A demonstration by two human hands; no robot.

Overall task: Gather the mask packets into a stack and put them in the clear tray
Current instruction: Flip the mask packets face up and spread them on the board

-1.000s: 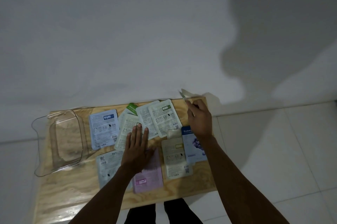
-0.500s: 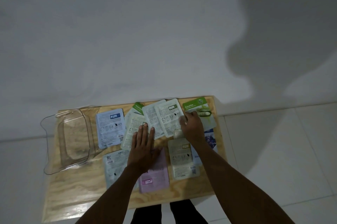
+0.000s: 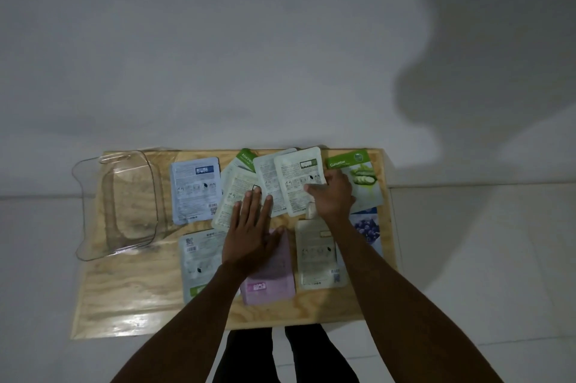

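Small plywood table against a pale wall, mask packets spread over its middle and right. Clear tray at nine o'clock of the spread, standing on the left end of the table, nothing inside, outer rim overhanging the edge.

Along the far row, from left: pale blue packet lying flat and alone just beside the tray; fan of overlapping white packets with a green Aloe Vera packet peeking out behind at twelve o'clock; white packet with dark label on top of the fan; Cucumber packet face up at two o'clock. Blueberry packet at three o'clock, half hidden under the right forearm.

Near row: grey-green packet at seven o'clock, pink packet at six o'clock, cream packet at five o'clock (a small white corner showing just above it, too blurred to identify).

Left hand flat, palm down, fingers spread wide, pressing on the lower fan packet and the top of the pink one; gripping nothing. Right hand lying across the seam between the labelled white packet and the Cucumber packet, fingertips on the white one; pinching or merely pressing, cannot tell.
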